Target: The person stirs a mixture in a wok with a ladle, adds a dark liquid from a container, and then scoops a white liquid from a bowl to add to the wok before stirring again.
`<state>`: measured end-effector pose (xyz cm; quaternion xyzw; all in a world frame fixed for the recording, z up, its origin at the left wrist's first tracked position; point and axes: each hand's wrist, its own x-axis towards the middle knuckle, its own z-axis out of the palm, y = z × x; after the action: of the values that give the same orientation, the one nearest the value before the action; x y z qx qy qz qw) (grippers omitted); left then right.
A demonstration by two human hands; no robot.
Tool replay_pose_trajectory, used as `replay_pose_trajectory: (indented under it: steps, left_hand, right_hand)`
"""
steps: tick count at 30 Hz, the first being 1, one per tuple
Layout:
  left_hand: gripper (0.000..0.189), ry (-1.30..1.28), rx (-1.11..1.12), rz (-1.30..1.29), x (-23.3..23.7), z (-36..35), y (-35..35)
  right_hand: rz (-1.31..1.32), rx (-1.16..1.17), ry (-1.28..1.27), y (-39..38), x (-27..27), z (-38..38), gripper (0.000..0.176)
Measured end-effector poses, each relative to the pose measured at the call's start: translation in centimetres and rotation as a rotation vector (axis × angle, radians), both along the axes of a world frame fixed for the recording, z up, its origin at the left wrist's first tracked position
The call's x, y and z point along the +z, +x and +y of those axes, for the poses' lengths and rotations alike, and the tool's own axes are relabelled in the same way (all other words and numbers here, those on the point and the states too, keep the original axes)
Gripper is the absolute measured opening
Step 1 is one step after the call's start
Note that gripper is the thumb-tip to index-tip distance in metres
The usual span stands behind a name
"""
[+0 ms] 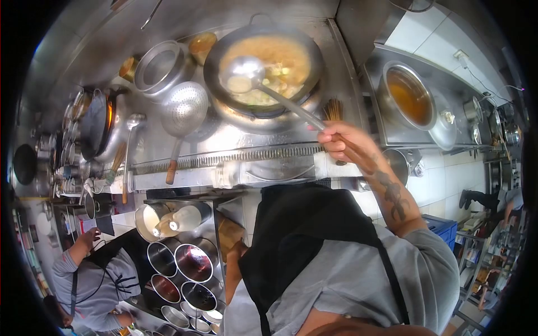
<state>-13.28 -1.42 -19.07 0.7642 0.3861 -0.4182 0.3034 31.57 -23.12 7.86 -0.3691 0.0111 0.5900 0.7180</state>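
My right hand [339,140] is wrapped round the handle of a long metal ladle [294,111]. The ladle's bowl is over the wok [216,92], overlapping the steaming, pale brown soup [280,50] with lighter and greenish pieces in it. Low at my side is my left hand [237,248], close to the black apron [302,224], its fingers mostly hidden. A bamboo brush [334,111] stands near the wok, just beyond my right hand.
Left of the wok are a perforated skimmer [185,106] and a metal basin [158,67]. A pot of amber liquid [412,98] sits at the right. Sauce containers [193,263] stand lower left, beside another person [101,280]. Flame shows at a far-left wok [95,123].
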Motion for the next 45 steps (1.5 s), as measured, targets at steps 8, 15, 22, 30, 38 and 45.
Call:
replay_pose_trajectory:
  steps: [8, 15, 22, 30, 38, 45]
  left_hand:
    - [0.018, -0.010, -0.033, 0.014, -0.3, 0.2, -0.2]
    - [0.018, -0.002, -0.103, 0.014, -1.2, 1.6, 1.9]
    - [0.019, 0.024, -0.152, 0.001, -0.7, 2.5, 3.6]
    - [0.021, 0.030, -0.087, -0.008, 0.0, 1.5, 2.8]
    - [0.022, 0.020, 0.001, -0.002, -1.1, -1.0, -0.9]
    - [0.023, 0.005, 0.072, -0.031, -1.7, -2.4, -1.7]
  right_hand:
    - [-0.249, -0.223, -0.104, -0.1, 2.5, -7.1, 0.036]
    - [-0.437, -0.538, -0.504, -2.1, 3.4, -12.5, 0.034]
    - [-0.799, -0.433, -0.799, -0.2, -2.8, -14.4, 0.031]
    - [-0.960, -0.380, -0.828, 2.8, -4.1, -13.1, 0.022]
    - [-1.201, -0.194, -0.750, 8.8, -4.1, -2.7, 0.043]
    - [-0.784, 0.039, -0.526, 7.8, -9.9, 4.9, 0.024]
